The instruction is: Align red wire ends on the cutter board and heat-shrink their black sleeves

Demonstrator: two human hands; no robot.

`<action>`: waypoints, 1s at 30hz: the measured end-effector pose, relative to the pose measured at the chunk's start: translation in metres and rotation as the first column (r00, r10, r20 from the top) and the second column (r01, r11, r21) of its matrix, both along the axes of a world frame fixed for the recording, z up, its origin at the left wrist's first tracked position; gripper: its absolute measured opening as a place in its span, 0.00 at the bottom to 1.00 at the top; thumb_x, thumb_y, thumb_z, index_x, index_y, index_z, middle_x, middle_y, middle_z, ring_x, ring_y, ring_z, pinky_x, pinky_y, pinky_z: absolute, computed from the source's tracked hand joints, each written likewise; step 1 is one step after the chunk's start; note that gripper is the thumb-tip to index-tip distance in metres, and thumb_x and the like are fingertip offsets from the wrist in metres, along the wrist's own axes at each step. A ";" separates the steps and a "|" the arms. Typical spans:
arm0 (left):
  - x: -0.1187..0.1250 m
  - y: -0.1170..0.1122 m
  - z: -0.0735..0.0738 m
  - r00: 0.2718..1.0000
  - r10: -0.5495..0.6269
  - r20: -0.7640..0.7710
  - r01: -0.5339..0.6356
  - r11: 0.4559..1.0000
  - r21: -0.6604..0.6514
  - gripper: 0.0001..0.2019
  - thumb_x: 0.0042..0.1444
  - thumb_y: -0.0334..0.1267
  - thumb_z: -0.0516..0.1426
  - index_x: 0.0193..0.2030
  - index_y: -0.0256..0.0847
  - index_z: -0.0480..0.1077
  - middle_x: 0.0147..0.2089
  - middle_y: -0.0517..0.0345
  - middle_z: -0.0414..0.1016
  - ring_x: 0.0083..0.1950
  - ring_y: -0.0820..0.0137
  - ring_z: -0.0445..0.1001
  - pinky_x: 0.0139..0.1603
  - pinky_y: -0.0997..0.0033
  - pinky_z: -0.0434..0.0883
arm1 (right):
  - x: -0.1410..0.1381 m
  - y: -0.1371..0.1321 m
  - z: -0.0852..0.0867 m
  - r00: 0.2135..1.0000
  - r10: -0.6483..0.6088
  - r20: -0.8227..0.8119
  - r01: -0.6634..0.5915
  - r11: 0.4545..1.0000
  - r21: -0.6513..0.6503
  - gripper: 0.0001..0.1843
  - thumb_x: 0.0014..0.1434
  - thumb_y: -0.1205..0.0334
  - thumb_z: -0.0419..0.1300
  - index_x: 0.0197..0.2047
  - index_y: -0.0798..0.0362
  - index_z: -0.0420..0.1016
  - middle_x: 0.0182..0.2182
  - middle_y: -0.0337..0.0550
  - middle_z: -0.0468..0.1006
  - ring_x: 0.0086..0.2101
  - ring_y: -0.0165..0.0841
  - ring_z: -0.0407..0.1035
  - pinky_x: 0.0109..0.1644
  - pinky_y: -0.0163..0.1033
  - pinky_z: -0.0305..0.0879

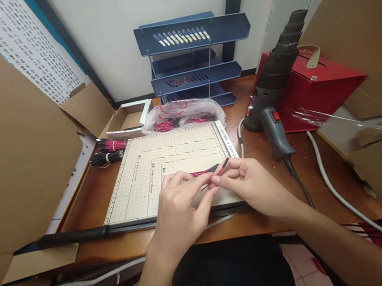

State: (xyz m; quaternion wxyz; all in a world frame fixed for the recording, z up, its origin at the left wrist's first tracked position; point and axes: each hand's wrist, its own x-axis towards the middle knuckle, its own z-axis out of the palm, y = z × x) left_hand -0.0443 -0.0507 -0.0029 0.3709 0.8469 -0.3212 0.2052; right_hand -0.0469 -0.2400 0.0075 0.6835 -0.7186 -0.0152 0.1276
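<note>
Above the paper cutter (133, 191), my left hand (182, 202) and my right hand (251, 181) meet fingertip to fingertip. Between them they pinch a thin pink wire (221, 169) whose black-sleeved end (226, 162) sticks up past my right fingers. My left thumb and forefinger are closed close to the right ones, and the wire's lower part is hidden by the fingers. Just behind my hands, a few pink wires (199, 173) with dark ends lie on the cutter's board.
Pink and black wire bundles (107, 151) lie left of the cutter. A plastic bag (186, 110) of wires, an open box (129, 116) and a blue letter tray (198, 76) stand behind. At right are a heat gun (269, 87) and a red box (330, 82). The cutter's handle (75, 236) runs along the front.
</note>
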 end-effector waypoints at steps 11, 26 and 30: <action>0.016 0.014 -0.019 0.997 0.059 0.048 -0.065 0.990 0.129 0.06 0.65 0.30 0.61 0.44 0.40 0.80 0.34 0.57 0.81 0.37 0.65 0.70 0.41 0.61 0.68 | -0.004 -0.008 -0.003 0.872 -0.063 0.485 0.365 0.744 -0.559 0.14 0.59 0.52 0.67 0.44 0.50 0.82 0.38 0.40 0.83 0.27 0.30 0.66 0.36 0.39 0.63; 0.019 0.004 -0.011 0.984 0.156 0.081 -0.175 0.902 0.395 0.08 0.67 0.34 0.58 0.49 0.46 0.76 0.54 0.59 0.80 0.55 0.58 0.73 0.72 0.34 0.50 | 0.020 -0.016 -0.026 0.733 0.345 0.587 0.329 0.575 -0.749 0.10 0.65 0.60 0.61 0.48 0.49 0.80 0.61 0.52 0.72 0.61 0.49 0.65 0.63 0.60 0.63; 0.007 -0.001 -0.014 0.978 0.178 0.106 -0.206 0.898 0.388 0.08 0.69 0.36 0.56 0.48 0.45 0.76 0.53 0.60 0.81 0.55 0.59 0.76 0.75 0.34 0.45 | 0.015 -0.017 -0.036 0.722 0.314 0.617 0.355 0.597 -0.719 0.07 0.67 0.63 0.59 0.45 0.48 0.78 0.56 0.48 0.76 0.56 0.45 0.70 0.62 0.60 0.65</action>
